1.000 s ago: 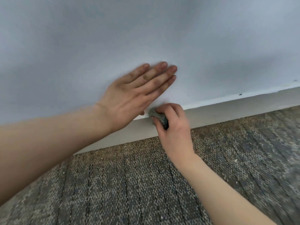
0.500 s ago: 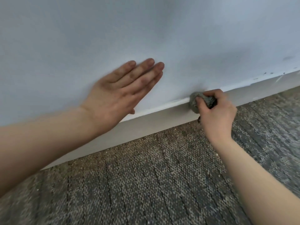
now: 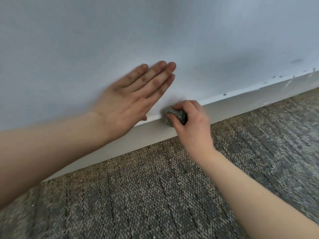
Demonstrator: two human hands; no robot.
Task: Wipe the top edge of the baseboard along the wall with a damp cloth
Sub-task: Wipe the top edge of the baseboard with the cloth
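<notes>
A pale grey-blue wall fills the upper half of the view. Below it lies a speckled carpet in brown and grey, with dark wavy lines running through the pile. Between the two, the off-white baseboard crosses the view on a slant, low at the left and rising to the right edge.

The left hand lies flat against the wall, its fingers straight and close together, pointing up and to the right. Its heel reaches down to the baseboard's top edge, and it holds nothing.

The right hand comes up from the lower right, over the carpet. Its fingers curl over the top of a balled-up cloth and its thumb lies across the front, so the cloth is gripped tight.

The cloth is grey-green, with a darker patterned part showing under the fingers. It sits pressed on the top edge of the baseboard, where that edge meets the wall, just right of the left hand's thumb. The two hands are close together but do not touch.

Further right along the top edge, well apart from the cloth, sit small dark specks. A faint grey smudge marks the wall near the right edge.
</notes>
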